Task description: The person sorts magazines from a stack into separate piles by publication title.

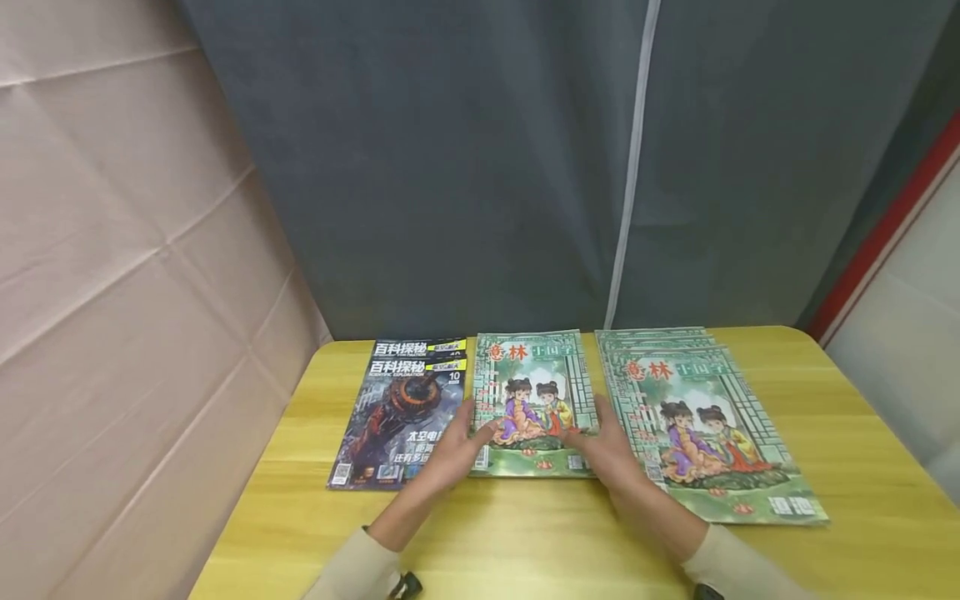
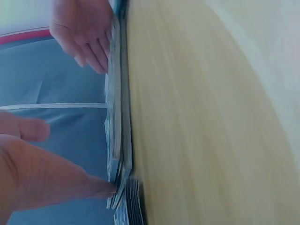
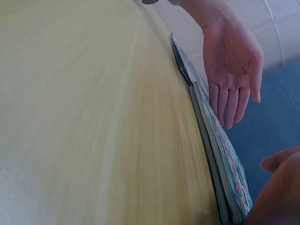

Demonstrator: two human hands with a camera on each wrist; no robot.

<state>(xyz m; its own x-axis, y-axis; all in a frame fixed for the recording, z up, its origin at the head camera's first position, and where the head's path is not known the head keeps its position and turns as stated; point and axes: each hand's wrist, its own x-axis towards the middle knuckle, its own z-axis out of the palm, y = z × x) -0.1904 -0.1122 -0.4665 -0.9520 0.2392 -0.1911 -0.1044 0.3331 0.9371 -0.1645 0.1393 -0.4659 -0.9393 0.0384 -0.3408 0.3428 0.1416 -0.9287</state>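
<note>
In the head view, a green magazine [image 1: 534,392] with two cartoon figures on its cover lies in the middle of the table. My left hand [image 1: 453,448] is at its left edge and my right hand [image 1: 609,450] at its right edge, both thumbs over the cover. Each wrist view shows the opposite hand with straight fingers: the right hand [image 2: 86,35] and the left hand [image 3: 230,70]. Edge-on, the magazine stack [image 2: 114,108] shows more than one layer. Whether the palms press on it cannot be told.
Dark science magazines [image 1: 408,417] overlap at the left. Several matching green magazines [image 1: 712,433] are fanned at the right. The yellow wooden table [image 1: 540,542] ends at a grey curtain [image 1: 450,167] behind and a pale cloth wall [image 1: 150,333] at left.
</note>
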